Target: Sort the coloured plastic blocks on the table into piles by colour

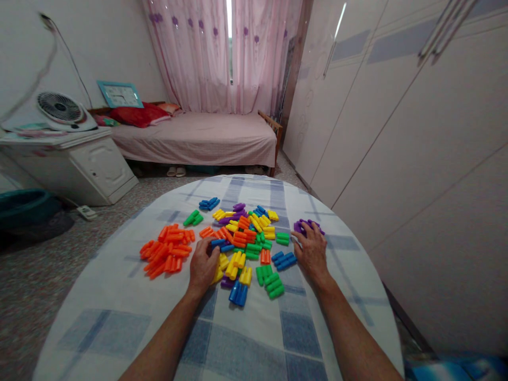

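Note:
Small ribbed plastic pieces of several colours lie on a round table. My left hand (pixel 203 265) is at the left side of the mixed pile, its fingers bent and closed at the end of a blue plastic piece (pixel 223 245); its fingertips are partly hidden. On the right, my right hand (pixel 311 253) rests with fingers spread over a cluster of purple plastic pieces (pixel 308 226), covering part of it. Left of my left hand lies a heap of orange pieces (pixel 169 251). Between my hands are yellow pieces (pixel 236 262), green pieces (pixel 270 281) and blue pieces (pixel 284 260).
A blue and white checked cloth (pixel 246 346) covers the table. Beyond it stand a bed (pixel 198 135) with a pink sheet, a white cabinet (pixel 101 169) bearing a fan (pixel 63 110), and a tall wardrobe (pixel 397 132) along the right. A dark green basin (pixel 27 206) is at the left.

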Demonstrator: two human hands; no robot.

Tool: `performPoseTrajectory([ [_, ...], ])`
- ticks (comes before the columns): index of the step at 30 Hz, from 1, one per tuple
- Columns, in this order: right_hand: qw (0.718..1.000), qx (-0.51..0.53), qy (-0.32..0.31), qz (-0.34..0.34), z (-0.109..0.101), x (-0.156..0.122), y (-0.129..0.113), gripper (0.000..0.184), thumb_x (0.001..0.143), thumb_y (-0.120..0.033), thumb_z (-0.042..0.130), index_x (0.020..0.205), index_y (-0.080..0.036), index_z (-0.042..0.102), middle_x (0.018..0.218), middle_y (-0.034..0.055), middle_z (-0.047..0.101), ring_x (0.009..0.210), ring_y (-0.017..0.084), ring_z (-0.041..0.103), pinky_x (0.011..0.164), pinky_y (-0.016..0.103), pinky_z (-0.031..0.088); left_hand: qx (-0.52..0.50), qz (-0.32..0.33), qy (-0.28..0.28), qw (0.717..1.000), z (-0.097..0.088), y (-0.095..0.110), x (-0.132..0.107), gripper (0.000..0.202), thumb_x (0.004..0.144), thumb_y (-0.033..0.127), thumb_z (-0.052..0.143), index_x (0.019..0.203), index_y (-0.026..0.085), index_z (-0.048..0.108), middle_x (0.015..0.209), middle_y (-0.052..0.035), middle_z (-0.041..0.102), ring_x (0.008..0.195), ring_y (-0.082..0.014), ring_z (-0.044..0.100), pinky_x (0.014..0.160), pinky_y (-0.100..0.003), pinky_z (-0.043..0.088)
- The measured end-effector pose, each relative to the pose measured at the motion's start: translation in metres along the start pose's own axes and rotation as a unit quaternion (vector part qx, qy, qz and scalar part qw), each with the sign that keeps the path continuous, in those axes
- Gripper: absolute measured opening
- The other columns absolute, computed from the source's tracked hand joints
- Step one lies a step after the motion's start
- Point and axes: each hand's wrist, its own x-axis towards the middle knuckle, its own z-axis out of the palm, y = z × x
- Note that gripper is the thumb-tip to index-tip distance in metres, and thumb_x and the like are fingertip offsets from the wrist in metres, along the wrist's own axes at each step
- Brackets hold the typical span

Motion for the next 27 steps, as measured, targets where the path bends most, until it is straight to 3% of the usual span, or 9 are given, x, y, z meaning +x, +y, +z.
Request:
performPoseTrajectory([
  [8,0.999,-0.015,0.007,0.04,0.0,-0.001,0.006,0.032,0.079,-0.017,0.047,0.106,-0.023,0.064,0.133,0.0089,0.047,0.129,0.03,0.03,0.098,0.049,0.029,0.0,0.001,0.004,1.0,0.001,-0.002,-0.001,0.028,0.078,0.031,0.048,0.1,0.018,0.058,0.1,-0.0058,0.058,0.092,-0.0201,0.057,0.086,-0.036,0.046],
  [18,0.992,0.108,0.055,0.042,0.002,0.004,-0.004,0.029,0.082,-0.02,0.044,0.102,-0.021,0.064,0.117,0.0085,0.058,0.121,0.025,0.043,0.099,0.046,0.034,-0.001,-0.001,0.002,1.0,0.001,-0.001,0.0,0.027,0.078,0.031,0.048,0.1,0.019,0.058,0.099,-0.0055,0.058,0.091,-0.0197,0.058,0.085,-0.035,0.047],
  [23,0.981,0.19,0.048,0.004,-0.008,0.005,-0.03,0.027,0.085,-0.024,0.044,0.104,-0.021,0.063,0.113,0.0081,0.061,0.116,0.023,0.048,0.101,0.045,0.035,0.0,0.002,0.003,1.0,0.002,0.0,-0.001,0.025,0.078,0.03,0.049,0.099,0.019,0.058,0.098,-0.0048,0.058,0.091,-0.0196,0.058,0.085,-0.034,0.047],
  [27,0.971,0.235,0.002,-0.048,-0.022,0.011,-0.064,0.029,0.085,-0.024,0.046,0.111,-0.022,0.06,0.117,0.0078,0.059,0.117,0.022,0.048,0.102,0.044,0.036,0.003,0.004,0.002,1.0,0.002,0.002,-0.001,0.023,0.077,0.029,0.048,0.095,0.019,0.058,0.095,-0.0046,0.059,0.09,-0.0196,0.058,0.084,-0.034,0.047],
])
